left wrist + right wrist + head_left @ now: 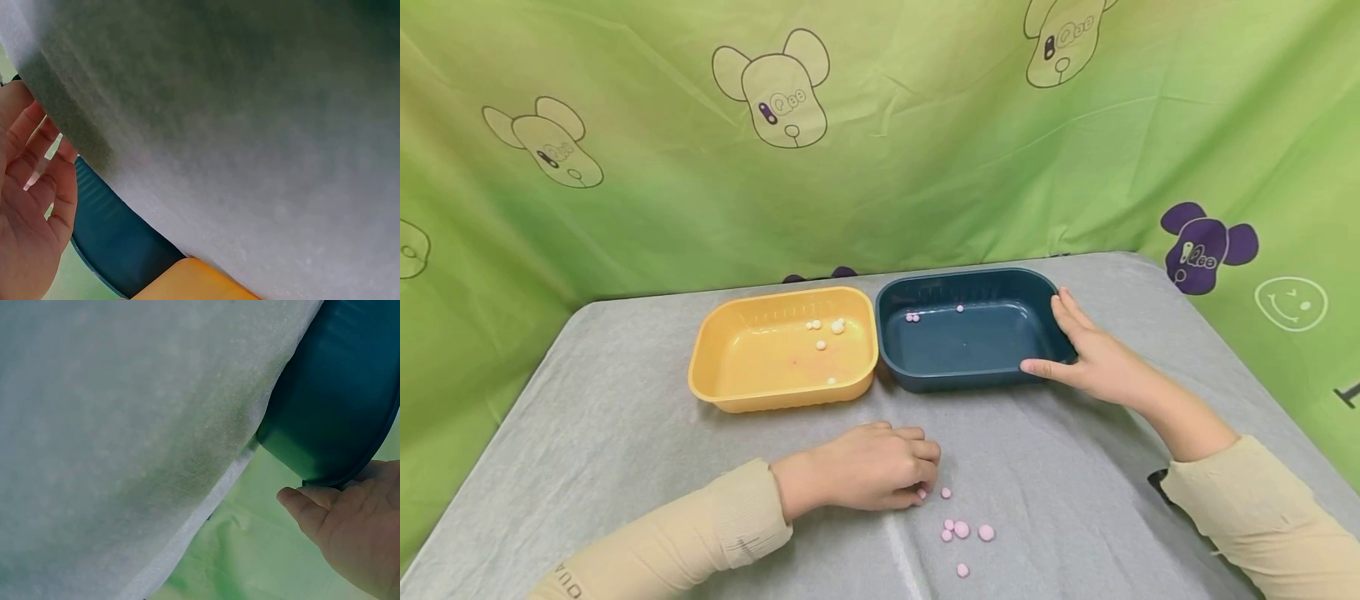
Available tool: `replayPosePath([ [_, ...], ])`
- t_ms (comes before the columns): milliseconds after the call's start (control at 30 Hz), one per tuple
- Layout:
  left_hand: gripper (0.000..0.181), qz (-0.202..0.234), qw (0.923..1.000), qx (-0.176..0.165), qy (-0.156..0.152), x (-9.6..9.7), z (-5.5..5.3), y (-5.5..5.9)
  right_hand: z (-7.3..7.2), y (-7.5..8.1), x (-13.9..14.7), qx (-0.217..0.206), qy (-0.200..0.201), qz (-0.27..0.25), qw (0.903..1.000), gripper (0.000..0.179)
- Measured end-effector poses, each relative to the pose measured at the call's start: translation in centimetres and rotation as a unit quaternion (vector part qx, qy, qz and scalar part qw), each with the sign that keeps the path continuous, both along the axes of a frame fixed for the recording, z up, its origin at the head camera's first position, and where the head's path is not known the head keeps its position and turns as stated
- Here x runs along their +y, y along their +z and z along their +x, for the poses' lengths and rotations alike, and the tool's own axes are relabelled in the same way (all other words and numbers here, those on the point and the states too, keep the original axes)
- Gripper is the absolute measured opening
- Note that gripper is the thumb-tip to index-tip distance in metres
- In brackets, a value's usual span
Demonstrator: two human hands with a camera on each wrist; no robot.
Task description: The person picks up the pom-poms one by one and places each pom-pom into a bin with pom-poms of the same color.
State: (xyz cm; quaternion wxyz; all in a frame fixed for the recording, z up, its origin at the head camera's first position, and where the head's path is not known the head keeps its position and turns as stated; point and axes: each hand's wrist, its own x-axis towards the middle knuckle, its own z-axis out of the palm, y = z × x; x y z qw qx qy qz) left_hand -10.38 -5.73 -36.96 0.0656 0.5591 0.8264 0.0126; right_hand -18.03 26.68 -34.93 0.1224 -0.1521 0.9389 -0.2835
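My left hand (880, 465) is low over the cloth, fingers curled, with a small pink ball (922, 494) between thumb and fingertips. Several more pink balls (961, 529) lie loose just right of it. In the left wrist view the left hand (31, 194) shows its palm side, and the ball is hidden there. My right hand (1101, 354) rests against the right end of a dark blue bin (970, 381), thumb at the front rim and fingers straight along the side. The right wrist view shows the right hand (359, 519) at the bin's rim.
A yellow bin (782, 402) with several white balls (838, 327) stands left of the blue bin, side by side. Inside the blue bin lie several small pink balls (912, 317). Grey cloth (602, 433) covers the table; a green printed curtain (910, 167) hangs behind.
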Motion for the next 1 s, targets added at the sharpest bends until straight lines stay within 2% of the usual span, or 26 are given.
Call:
replayPosePath([
  [367,0.005,-0.002,1.0,-0.005,-0.005,-0.2,-0.1,0.3,0.1,0.1,0.0,-0.003,0.0,0.002,1.0,0.112],
  [633,0.006,0.009,0.9997,-0.021,-0.001,-1.3,-0.2,1.0,0.0,0.2,-0.1,0.004,0.002,0.0,1.0,0.111],
  [800,0.006,0.026,0.9996,-0.005,-0.008,-1.9,-0.4,1.5,0.1,0.2,-0.1,0.0,0.005,-0.005,1.0,0.111],
  [1000,0.007,0.037,0.9991,0.018,-0.006,-2.4,-0.9,2.8,0.0,0.2,0.0,0.001,0.005,-0.007,1.0,0.111],
])
